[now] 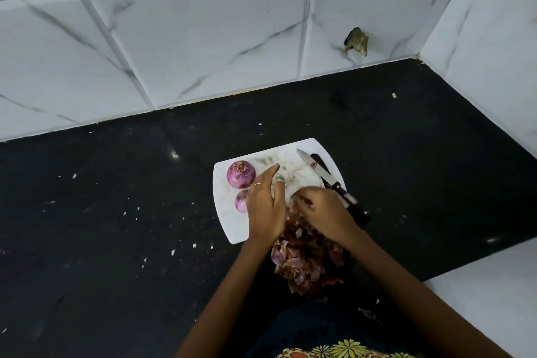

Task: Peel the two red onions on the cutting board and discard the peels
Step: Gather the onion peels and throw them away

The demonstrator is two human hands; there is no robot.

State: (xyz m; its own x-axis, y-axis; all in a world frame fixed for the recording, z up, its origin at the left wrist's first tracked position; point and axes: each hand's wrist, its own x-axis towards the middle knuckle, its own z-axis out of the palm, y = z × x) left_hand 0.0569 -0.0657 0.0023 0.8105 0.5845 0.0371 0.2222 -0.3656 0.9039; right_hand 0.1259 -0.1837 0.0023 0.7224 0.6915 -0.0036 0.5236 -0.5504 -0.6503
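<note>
White board [232, 218] lies on the black worktop [116, 212], just right of frame centre. Two peeled onions on the board's 9 o'clock side: big onion [241, 174] further from the person, root end up; small onion [241, 201] just nearer, at 6 o'clock of the big one, partly hidden by the left hand.

Left hand [266, 206] lies flat over the board, fingers straight and close together, pointing to 1 o'clock, holding nothing; ring on one finger, green polish on the thumbnail. Its edge is just beside the small onion; contact cannot be told.

Right hand [321, 209] at the board's 5 o'clock edge, fingers curled down onto loose peel. Whether they pinch any cannot be told.

Peels [302, 264] heaped at the board's 6 o'clock, spilling off it onto the worktop toward the person.

Knife [328, 176] along the board's 3 o'clock side, tip to 11 o'clock, dark handle overhanging onto the worktop.

Pale flecks scattered on the worktop at 7 to 9 o'clock of the board. Marbled tile wall [203, 38] behind.
</note>
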